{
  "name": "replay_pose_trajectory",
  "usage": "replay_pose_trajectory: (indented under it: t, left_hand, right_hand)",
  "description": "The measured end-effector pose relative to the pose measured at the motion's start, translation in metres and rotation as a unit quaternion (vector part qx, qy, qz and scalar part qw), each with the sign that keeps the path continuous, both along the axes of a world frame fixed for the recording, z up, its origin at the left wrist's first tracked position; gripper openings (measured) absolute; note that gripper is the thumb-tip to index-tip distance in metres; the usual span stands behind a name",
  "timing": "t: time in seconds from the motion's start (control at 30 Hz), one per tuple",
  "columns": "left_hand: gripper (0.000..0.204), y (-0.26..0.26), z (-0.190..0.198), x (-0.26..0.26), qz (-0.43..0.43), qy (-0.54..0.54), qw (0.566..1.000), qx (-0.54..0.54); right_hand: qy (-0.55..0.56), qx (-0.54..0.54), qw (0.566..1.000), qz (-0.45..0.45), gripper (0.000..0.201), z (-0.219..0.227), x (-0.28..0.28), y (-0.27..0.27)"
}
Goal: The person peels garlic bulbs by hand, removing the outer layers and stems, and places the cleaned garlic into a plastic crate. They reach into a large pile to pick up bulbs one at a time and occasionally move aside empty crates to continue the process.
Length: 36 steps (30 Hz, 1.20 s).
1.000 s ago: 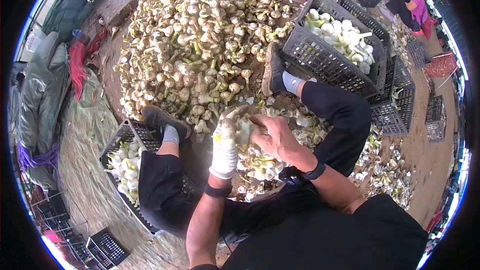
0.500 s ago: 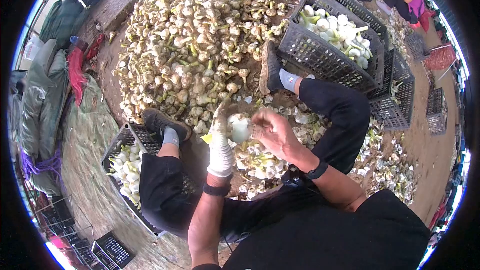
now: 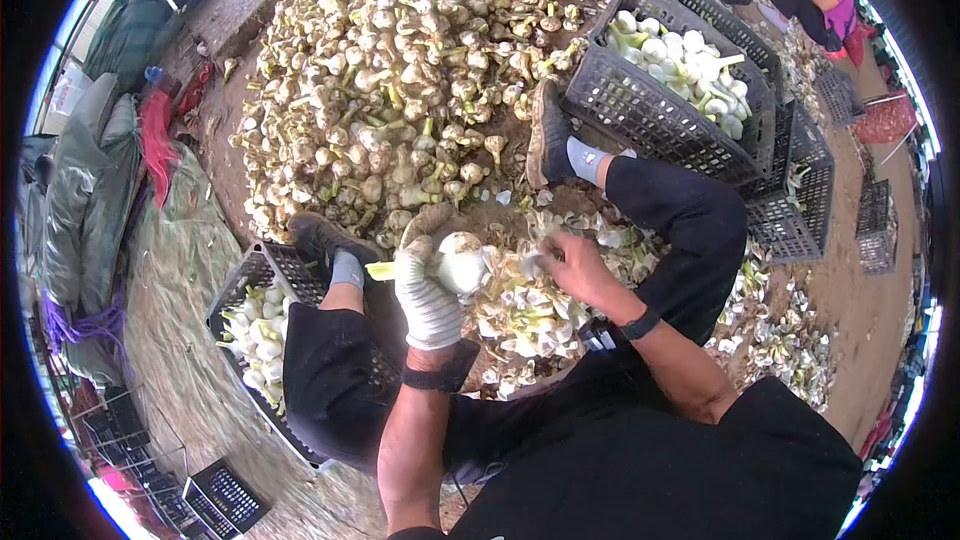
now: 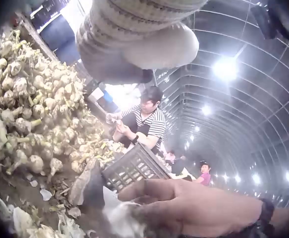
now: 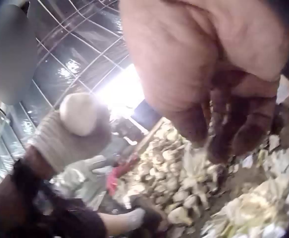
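Observation:
My left hand [image 3: 428,298], in a white knitted glove, grips a white garlic bulb [image 3: 462,268] whose green stem [image 3: 381,270] sticks out to the left past the fingers. In the right wrist view the same bulb [image 5: 79,114] shows pale and smooth against the glove. The bare right hand [image 3: 588,278] is apart from the bulb, to its right, with fingers bent. At its fingertips a blurred whitish piece of garlic skin [image 4: 120,214] is pinched, seen from the left wrist. Peeled skins [image 3: 525,325] lie in a heap below both hands.
A big pile of unpeeled garlic [image 3: 370,90] lies ahead. Black crates of white bulbs stand at right [image 3: 650,105] and beside the left leg [image 3: 222,340]. Green sacks [image 3: 80,190] are at far left. Another person [image 4: 147,121] sits beyond the pile.
The right hand has drawn away from the bulb to the right, a bit of skin at its fingertips. The left hand has turned, so the bulb and its stem show more fully.

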<state>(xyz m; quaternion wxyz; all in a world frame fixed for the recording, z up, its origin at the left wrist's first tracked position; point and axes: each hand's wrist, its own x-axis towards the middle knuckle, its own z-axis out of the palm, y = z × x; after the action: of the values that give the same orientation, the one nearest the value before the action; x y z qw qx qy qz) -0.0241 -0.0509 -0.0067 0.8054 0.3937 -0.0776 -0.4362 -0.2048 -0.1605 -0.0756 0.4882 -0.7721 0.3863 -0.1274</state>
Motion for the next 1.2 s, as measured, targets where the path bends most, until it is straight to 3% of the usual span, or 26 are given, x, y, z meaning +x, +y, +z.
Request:
replay_pose_trajectory:
  t: [0.03, 0.1, 0.17, 0.2, 0.23, 0.3, 0.4, 0.43, 0.5, 0.57, 0.6, 0.7, 0.83, 0.87, 0.97, 1.07, 1.1, 1.13, 1.2]
  left_hand:
    - [0.04, -0.003, 0.007, -0.002, 0.023, -0.008, 1.0, 0.011]
    - [0.041, 0.0, -0.004, -0.001, -0.011, -0.057, 0.998, 0.028]
    - [0.043, -0.001, -0.006, -0.001, -0.044, -0.11, 0.992, 0.04]
    - [0.042, -0.003, -0.003, -0.005, -0.039, -0.124, 0.99, 0.056]
    - [0.041, -0.005, -0.001, -0.008, -0.035, -0.139, 0.987, 0.072]
    - [0.045, -0.003, -0.001, -0.012, -0.038, -0.147, 0.984, 0.093]
    - [0.047, 0.001, -0.002, -0.015, -0.064, -0.244, 0.961, 0.118]
    - [0.047, 0.003, -0.003, -0.015, -0.063, -0.242, 0.961, 0.119]
    - [0.048, 0.005, -0.005, -0.013, -0.05, -0.158, 0.983, 0.079]
    - [0.049, 0.004, -0.003, -0.013, -0.049, -0.165, 0.983, 0.067]
    - [0.05, 0.003, -0.001, -0.013, -0.047, -0.172, 0.982, 0.056]
    - [0.049, 0.005, -0.006, -0.009, -0.055, -0.16, 0.985, 0.036]
    - [0.044, 0.003, -0.006, -0.008, -0.084, -0.172, 0.98, 0.047]
    - [0.044, 0.002, -0.004, -0.009, -0.086, -0.172, 0.98, 0.046]
    - [0.046, 0.008, -0.001, -0.013, -0.035, -0.207, 0.975, 0.068]
    - [0.054, 0.009, -0.006, -0.014, -0.01, -0.2, 0.978, 0.053]
    - [0.057, 0.014, -0.006, -0.013, -0.026, -0.131, 0.991, 0.019]
    - [0.06, 0.015, -0.003, -0.012, -0.041, -0.063, 0.997, -0.015]
    - [0.06, 0.011, 0.003, -0.011, -0.057, -0.067, 0.995, -0.038]
  right_hand:
    - [0.066, -0.047, 0.997, 0.018, 0.025, -0.002, -0.004, 0.004]
    - [0.008, 0.002, 0.999, 0.036, 0.031, 0.037, 0.0, 0.009]
    - [-0.045, 0.175, 0.983, 0.017, 0.031, 0.062, 0.01, 0.01]
    - [-0.13, 0.199, 0.971, -0.005, 0.032, 0.059, 0.014, 0.013]
    - [-0.133, 0.2, 0.971, -0.008, 0.032, 0.062, 0.018, 0.015]
    - [-0.094, 0.106, 0.987, 0.072, 0.035, 0.077, 0.024, 0.018]
    - [-0.079, 0.068, 0.992, 0.077, 0.033, 0.083, 0.03, 0.024]
    - [-0.077, 0.03, 0.993, 0.085, 0.031, 0.078, 0.03, 0.026]
    - [-0.062, 0.083, 0.992, 0.079, 0.025, 0.076, 0.029, 0.027]
    - [-0.112, 0.239, 0.963, 0.056, 0.021, 0.081, 0.028, 0.028]
    - [-0.114, 0.249, 0.96, 0.06, 0.026, 0.066, 0.023, 0.027]
    - [-0.115, 0.258, 0.959, 0.007, 0.035, 0.081, 0.021, 0.029]
    - [-0.129, 0.077, 0.983, 0.102, 0.036, 0.066, 0.021, 0.033]
    - [-0.188, 0.094, 0.977, 0.038, 0.029, 0.07, 0.025, 0.038]
    - [-0.111, 0.027, 0.99, 0.08, 0.026, 0.08, 0.022, 0.037]
    - [-0.167, 0.023, 0.984, 0.054, 0.023, 0.068, 0.019, 0.036]
    - [-0.167, 0.022, 0.984, 0.052, 0.023, 0.055, 0.017, 0.033]
    - [-0.17, 0.104, 0.98, 0.012, 0.021, 0.048, 0.018, 0.027]
    - [-0.144, 0.284, 0.948, -0.028, 0.032, 0.042, 0.01, 0.023]
